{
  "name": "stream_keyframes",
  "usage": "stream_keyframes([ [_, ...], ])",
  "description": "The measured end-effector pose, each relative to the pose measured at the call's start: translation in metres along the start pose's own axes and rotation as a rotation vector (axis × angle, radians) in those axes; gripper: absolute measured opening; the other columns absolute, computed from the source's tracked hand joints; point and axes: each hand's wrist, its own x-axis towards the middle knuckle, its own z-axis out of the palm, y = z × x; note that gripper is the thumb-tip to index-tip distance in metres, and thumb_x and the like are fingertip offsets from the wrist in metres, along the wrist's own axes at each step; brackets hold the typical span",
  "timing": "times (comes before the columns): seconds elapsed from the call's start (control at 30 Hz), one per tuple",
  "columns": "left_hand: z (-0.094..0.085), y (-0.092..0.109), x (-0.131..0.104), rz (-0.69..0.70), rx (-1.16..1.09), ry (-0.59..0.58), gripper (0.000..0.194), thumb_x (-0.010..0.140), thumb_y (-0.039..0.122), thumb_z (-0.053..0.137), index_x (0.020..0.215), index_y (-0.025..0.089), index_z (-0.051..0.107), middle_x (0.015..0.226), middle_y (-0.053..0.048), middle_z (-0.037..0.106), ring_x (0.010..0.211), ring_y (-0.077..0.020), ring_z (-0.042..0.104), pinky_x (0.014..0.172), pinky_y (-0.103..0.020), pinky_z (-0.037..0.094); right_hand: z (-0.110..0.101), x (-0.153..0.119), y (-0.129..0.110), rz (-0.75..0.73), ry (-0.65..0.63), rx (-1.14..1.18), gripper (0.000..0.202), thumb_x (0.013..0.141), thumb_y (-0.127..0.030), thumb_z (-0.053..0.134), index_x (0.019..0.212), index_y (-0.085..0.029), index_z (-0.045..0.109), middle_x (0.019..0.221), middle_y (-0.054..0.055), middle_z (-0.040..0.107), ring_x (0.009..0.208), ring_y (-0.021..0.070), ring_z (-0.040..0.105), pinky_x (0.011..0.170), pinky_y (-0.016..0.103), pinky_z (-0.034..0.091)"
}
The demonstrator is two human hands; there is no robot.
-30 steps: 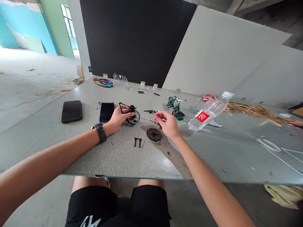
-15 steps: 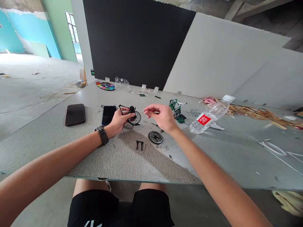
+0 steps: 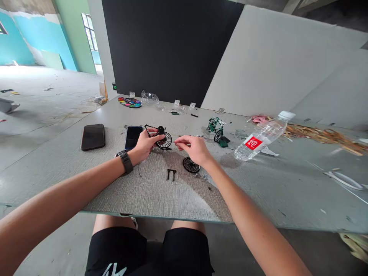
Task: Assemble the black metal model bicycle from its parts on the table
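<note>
My left hand [image 3: 145, 145] grips a black model bicycle frame [image 3: 151, 128] with one spoked wheel [image 3: 164, 141] on it. To its right, my right hand [image 3: 193, 147] hovers with thumb and fingers pinched together. Whatever lies between those fingertips, if anything, is too small to make out. A loose black spoked wheel [image 3: 191, 165] lies flat on the table below the right hand. Left of that wheel is a small black forked part [image 3: 171, 174]. Behind the right hand a thin dark part shows, partly hidden. A green model bicycle [image 3: 216, 129] stands farther right.
Two phones, one dark [image 3: 93, 137] and one blue-edged [image 3: 133, 137], lie at left. A clear plastic bottle [image 3: 260, 141] tilts at right, near straw-like strips [image 3: 322, 138]. Toward the upright board are a paint palette [image 3: 129, 102] and clear plastic packaging [image 3: 150, 97]. The table's front edge [image 3: 172, 219] borders my lap.
The view has shifted slightly. My right hand has come a little lower and stays pinched, now nearer the loose wheel. My left hand keeps its grip on the model bicycle frame.
</note>
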Motion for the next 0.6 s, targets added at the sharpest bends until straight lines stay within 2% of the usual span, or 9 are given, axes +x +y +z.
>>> stream_keyframes([
  [0.17, 0.001, 0.002, -0.002, -0.006, 0.019, 0.028, 0.033, 0.072, 0.009, 0.077, 0.093, 0.016, 0.053, 0.084, -0.005, 0.070, 0.061, -0.0116, 0.066, 0.048, -0.020, 0.041, -0.012, 0.001, 0.010, -0.084, -0.052, -0.254, 0.016, 0.089, -0.018, 0.060, 0.093, -0.022, 0.075, 0.091, 0.003, 0.078, 0.083, 0.0177, 0.071, 0.078, 0.033, 0.054],
  [0.4, 0.002, 0.002, -0.003, 0.011, 0.012, 0.069, 0.033, 0.072, 0.009, 0.077, 0.094, 0.016, 0.052, 0.080, -0.003, 0.068, 0.059, -0.0113, 0.066, 0.046, -0.019, 0.038, 0.000, -0.003, 0.007, -0.111, -0.217, -0.396, 0.018, 0.088, -0.011, 0.061, 0.092, -0.022, 0.074, 0.087, 0.002, 0.076, 0.078, 0.0167, 0.068, 0.073, 0.031, 0.050],
  [0.5, 0.003, 0.003, -0.003, 0.024, 0.011, 0.097, 0.033, 0.072, 0.009, 0.077, 0.093, 0.017, 0.053, 0.078, -0.002, 0.066, 0.060, -0.0110, 0.065, 0.048, -0.020, 0.040, 0.005, -0.005, -0.001, -0.129, -0.201, -0.539, 0.014, 0.089, -0.013, 0.063, 0.091, -0.022, 0.073, 0.090, 0.004, 0.074, 0.085, 0.0201, 0.066, 0.073, 0.033, 0.048],
  [0.6, 0.004, 0.006, -0.004, 0.048, 0.006, 0.147, 0.034, 0.071, 0.008, 0.077, 0.092, 0.017, 0.053, 0.074, 0.001, 0.063, 0.061, -0.0102, 0.063, 0.049, -0.020, 0.040, 0.014, -0.006, -0.011, -0.259, -0.176, -0.583, 0.008, 0.091, -0.020, 0.064, 0.095, -0.022, 0.071, 0.095, 0.005, 0.071, 0.097, 0.0228, 0.060, 0.080, 0.035, 0.047],
])
